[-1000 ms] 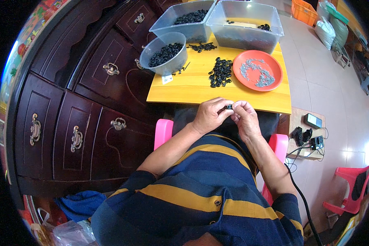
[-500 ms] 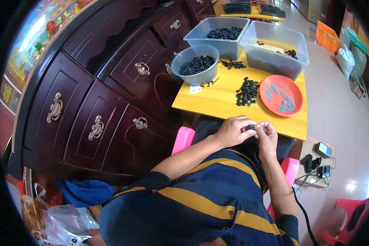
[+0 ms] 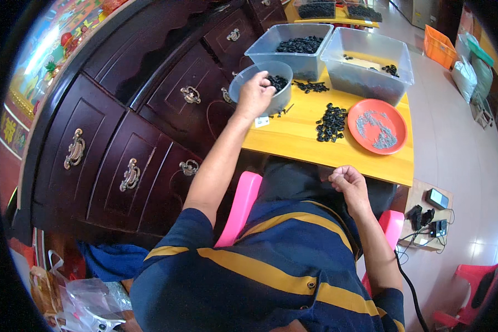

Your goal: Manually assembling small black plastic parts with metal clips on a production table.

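Observation:
My left hand [image 3: 254,97] reaches over the near rim of a round clear tub [image 3: 289,98] with many small black parts [image 3: 279,83] in it. Its thumb and fingertips stand a little apart above the parts, and no held piece shows between them. Just off the table's front edge, above my lap, is my right hand [image 3: 349,185]. Its thumb and fingers are pinched together; anything in them is too small to make out. Between the hands lies a pile of black ring-like parts [image 3: 331,123]. Beside it sits an orange-red plate [image 3: 361,143] with tiny grey pieces [image 3: 385,139].
Two clear rectangular bins [image 3: 315,67] [image 3: 371,91] stand at the back of the yellow table [image 3: 293,135], with black parts inside. Loose black pieces [image 3: 311,87] lie before them. A dark drawer cabinet [image 3: 166,119] runs along the left. Pink chair arms [image 3: 242,207] flank me.
My left hand has left my right hand and moved forward and left to the round tub. The small black part held between both hands no longer shows. My right hand stays near its place.

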{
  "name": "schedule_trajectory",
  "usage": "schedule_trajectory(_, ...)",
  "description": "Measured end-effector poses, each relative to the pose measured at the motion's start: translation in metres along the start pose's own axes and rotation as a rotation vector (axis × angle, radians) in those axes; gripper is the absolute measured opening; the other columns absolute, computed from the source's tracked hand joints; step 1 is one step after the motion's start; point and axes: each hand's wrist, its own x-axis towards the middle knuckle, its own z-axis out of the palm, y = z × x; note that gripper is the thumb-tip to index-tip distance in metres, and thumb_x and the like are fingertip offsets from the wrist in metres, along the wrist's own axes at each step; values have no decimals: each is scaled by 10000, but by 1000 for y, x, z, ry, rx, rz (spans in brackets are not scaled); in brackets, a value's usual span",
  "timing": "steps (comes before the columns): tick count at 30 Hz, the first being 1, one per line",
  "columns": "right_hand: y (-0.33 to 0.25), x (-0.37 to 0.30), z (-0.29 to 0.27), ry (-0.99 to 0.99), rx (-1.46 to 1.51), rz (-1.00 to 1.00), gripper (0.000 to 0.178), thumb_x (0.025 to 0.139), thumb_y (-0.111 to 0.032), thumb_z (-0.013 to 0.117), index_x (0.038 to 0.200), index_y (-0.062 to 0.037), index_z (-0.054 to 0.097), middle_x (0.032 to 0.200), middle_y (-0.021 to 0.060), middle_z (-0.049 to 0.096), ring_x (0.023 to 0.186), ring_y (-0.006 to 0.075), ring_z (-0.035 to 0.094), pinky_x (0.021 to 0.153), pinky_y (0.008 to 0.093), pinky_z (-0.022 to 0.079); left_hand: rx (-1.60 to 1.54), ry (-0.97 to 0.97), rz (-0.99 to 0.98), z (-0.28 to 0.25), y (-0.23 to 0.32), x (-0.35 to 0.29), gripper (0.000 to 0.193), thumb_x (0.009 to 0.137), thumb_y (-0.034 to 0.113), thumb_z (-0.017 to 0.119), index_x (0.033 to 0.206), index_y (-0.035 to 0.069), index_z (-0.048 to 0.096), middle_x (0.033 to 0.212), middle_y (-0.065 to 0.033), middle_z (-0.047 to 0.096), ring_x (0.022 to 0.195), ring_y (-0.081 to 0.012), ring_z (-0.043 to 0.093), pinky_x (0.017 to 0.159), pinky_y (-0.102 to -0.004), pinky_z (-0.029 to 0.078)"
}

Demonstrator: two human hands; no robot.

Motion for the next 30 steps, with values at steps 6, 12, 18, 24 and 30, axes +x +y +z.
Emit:
schedule_trajectory(6,-3,0,-1,21,35,9,29,917,-52,619,943,-49,609,871,24,676,725,75,552,678,219,436,-21,-371,62,45,16,-56,218,860,104,710,1070,52,738,940,-67,744,779,-103,663,723,-281,547)
schedule_trajectory(12,-3,0,-6,37,17,20,38,906,-54,627,940,-50,610,867,25,675,709,74,541,666,218,432,-19,-466,170,94,28,-99,242,824,116,717,1058,51,724,855,-101,690,736,-217,663,690,-338,536)
schedule_trajectory(18,-1,2,-5,20,34,0,44,897,-49,634,937,-55,616,862,20,674,708,67,539,662,216,427,16,-331,156,106,17,-95,206,821,94,662,1011,43,725,855,-150,674,805,-335,675,748,-425,549)
schedule_trajectory(24,-2,2,-4,24,12,11,37,896,-56,645,926,-56,623,858,16,681,711,66,547,665,214,429,17,-313,212,108,10,-93,137,854,89,670,946,17,740,884,-167,689,829,-331,677,767,-399,541)
schedule_trajectory(30,-1,2,-4,11,27,-3,35,898,-61,645,928,-56,628,858,16,682,715,66,554,662,214,433,-22,-317,126,112,2,-81,112,837,79,686,926,35,738,872,-148,716,797,-283,698,762,-380,558)
